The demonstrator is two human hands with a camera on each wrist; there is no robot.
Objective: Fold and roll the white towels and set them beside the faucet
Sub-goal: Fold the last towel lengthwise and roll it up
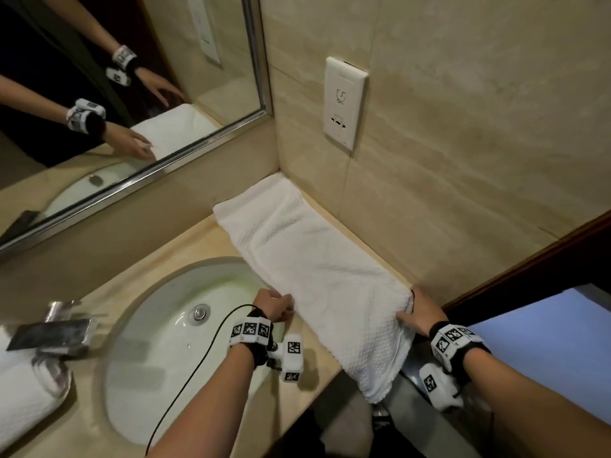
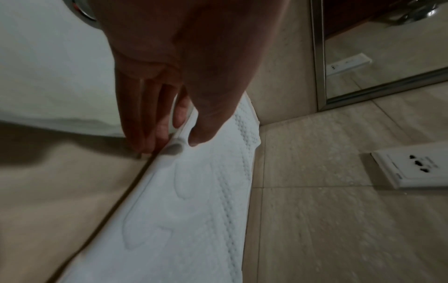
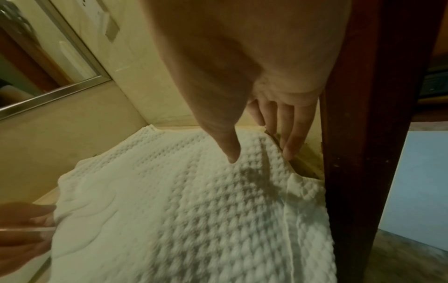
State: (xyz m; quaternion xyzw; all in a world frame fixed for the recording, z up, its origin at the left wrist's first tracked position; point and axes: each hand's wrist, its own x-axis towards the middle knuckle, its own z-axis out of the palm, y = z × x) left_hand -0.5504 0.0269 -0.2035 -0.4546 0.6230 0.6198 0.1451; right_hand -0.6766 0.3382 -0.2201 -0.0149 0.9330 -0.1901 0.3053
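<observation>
A white waffle-weave towel (image 1: 314, 259) (image 2: 206, 210) (image 3: 181, 210) lies folded into a long strip on the beige counter. It runs from the wall corner to the front edge, where its near end hangs over. My left hand (image 1: 281, 307) (image 2: 174, 141) pinches the strip's left edge beside the sink, thumb on top. My right hand (image 1: 410, 309) (image 3: 261, 155) holds the opposite edge by the wall, with the thumb over the towel and straight fingers (image 3: 290, 145) along its side. The chrome faucet (image 1: 62, 332) stands at the left, with a rolled white towel (image 1: 23, 385) next to it.
The oval sink (image 1: 148, 375) fills the counter between faucet and towel. A mirror (image 1: 99, 94) hangs behind, and a wall socket (image 1: 344, 104) (image 2: 412, 166) sits above the towel. A dark wooden door frame (image 1: 529, 266) (image 3: 363, 134) bounds the right side. A black cable (image 1: 198, 358) trails from my left wrist.
</observation>
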